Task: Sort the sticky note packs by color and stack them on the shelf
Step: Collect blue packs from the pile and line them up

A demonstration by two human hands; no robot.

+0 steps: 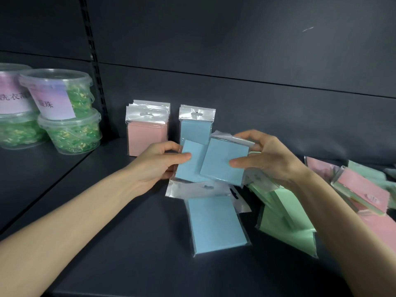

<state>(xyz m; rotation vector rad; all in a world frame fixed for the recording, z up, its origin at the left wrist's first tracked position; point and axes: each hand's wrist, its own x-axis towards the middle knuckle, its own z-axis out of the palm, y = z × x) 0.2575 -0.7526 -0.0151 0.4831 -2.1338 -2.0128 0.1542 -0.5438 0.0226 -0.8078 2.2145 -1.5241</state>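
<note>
My left hand [155, 162] grips a blue sticky note pack [191, 167] above the dark shelf [132, 243]. Beside it, my right hand [267, 157] grips a second blue pack [224, 160], tilted and overlapping the first. Behind them a row of blue packs [196, 125] stands upright against the back wall, with a row of pink packs [147, 129] to its left. Another blue pack [216, 224] lies flat on the shelf below my hands. Green packs [285, 217] lie piled under my right wrist. Pink packs [362, 189] mixed with green ones lie at the far right.
Clear plastic tubs [64, 112] with green contents and purple labels are stacked at the left on the neighbouring shelf section. A slotted upright post [94, 67] divides the back wall. Bare shelf surface stretches at the front left.
</note>
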